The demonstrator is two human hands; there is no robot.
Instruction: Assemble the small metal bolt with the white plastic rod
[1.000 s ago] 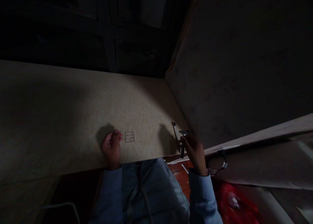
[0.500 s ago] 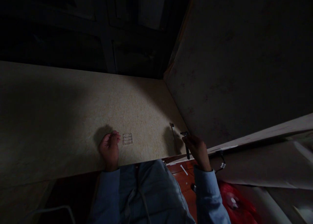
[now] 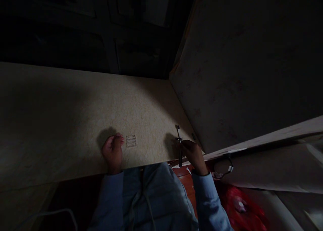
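Note:
A beige board lies flat in front of me under dim light. My left hand rests on its near edge, fingers curled, next to a small strip of staples or pins. My right hand is closed on a small dark hammer, its head low over the board by a thin metal piece that lies near the right corner. Blue sleeves cover both my arms.
A second large board stands upright at the right and meets the flat one in a corner. A pale panel slants at the right. A red bag, a dark cable and reddish floor lie below. Dark cabinets stand behind.
My right hand has carried the hammer leftward, from beside the upright board to over the thin metal piece. My left hand has stayed by the strip.

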